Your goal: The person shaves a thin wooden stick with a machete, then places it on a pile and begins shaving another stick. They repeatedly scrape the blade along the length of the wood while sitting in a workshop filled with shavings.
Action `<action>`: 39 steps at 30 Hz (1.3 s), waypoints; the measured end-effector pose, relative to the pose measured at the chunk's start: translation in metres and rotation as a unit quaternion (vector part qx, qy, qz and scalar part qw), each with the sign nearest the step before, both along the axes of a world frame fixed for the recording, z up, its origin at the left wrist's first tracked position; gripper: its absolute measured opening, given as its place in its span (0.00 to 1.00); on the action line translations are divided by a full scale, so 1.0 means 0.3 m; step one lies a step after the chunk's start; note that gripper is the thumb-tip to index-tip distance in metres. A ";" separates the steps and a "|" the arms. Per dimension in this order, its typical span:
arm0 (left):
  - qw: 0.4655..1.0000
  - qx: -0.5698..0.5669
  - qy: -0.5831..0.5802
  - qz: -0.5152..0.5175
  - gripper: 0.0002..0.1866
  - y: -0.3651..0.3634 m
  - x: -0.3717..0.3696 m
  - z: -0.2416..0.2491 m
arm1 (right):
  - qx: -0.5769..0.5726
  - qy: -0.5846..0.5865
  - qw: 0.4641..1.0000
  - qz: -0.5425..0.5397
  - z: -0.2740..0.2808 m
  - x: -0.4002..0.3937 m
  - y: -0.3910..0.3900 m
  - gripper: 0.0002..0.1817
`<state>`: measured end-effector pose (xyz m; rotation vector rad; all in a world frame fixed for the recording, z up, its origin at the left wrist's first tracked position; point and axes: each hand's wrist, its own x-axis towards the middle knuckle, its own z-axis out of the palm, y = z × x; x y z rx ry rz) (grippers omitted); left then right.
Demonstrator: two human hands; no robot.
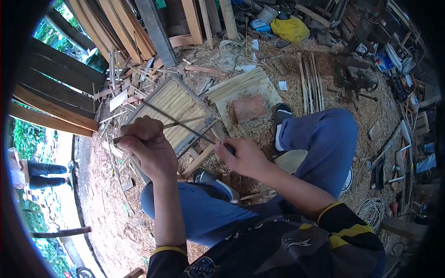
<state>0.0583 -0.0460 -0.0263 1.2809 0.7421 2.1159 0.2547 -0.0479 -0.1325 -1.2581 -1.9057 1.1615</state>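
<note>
My left hand (pixel 150 148) is closed around a thin wooden strip (pixel 187 121), which passes out of the fist toward the right. My right hand (pixel 243 157) grips the dark handle of a long, narrow knife (pixel 174 117). Its blade points up and to the left, crossing over the strip in this view. Below both hands, a slatted panel in a dark wooden frame (pixel 169 104) leans at a slant. Beside it, a reddish block (pixel 249 109) sits on a pale board, and a bundle of thin strips (pixel 238 84) lies across that board's far end.
Shavings and offcuts cover the ground. Several long strips (pixel 310 83) lie at the right, near a green metal tool (pixel 354 81). A yellow cloth (pixel 289 29) is at the back, and planks (pixel 127 32) lean at the left. Another person's legs (pixel 46 173) show outside, far left.
</note>
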 end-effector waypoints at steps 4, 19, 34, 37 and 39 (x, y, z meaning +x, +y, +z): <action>0.999 0.012 0.006 -0.031 0.25 -0.004 -0.013 -0.002 | -0.047 -0.065 0.996 -0.035 -0.149 0.027 0.061 0.30; 1.000 0.007 0.004 -0.011 0.25 0.006 -0.002 -0.004 | -0.093 -0.029 0.995 -0.016 -0.032 0.046 0.030 0.39; 0.998 0.012 -0.011 -0.059 0.25 0.015 -0.048 -0.002 | -0.128 -0.163 0.977 -0.056 -0.196 0.078 0.102 0.35; 0.998 0.004 -0.018 -0.055 0.25 0.006 -0.043 -0.017 | -0.053 -0.089 0.994 -0.035 -0.105 0.063 0.050 0.36; 0.999 0.004 -0.016 -0.036 0.25 0.011 -0.040 -0.011 | -0.090 -0.077 0.992 -0.032 -0.096 0.054 0.042 0.36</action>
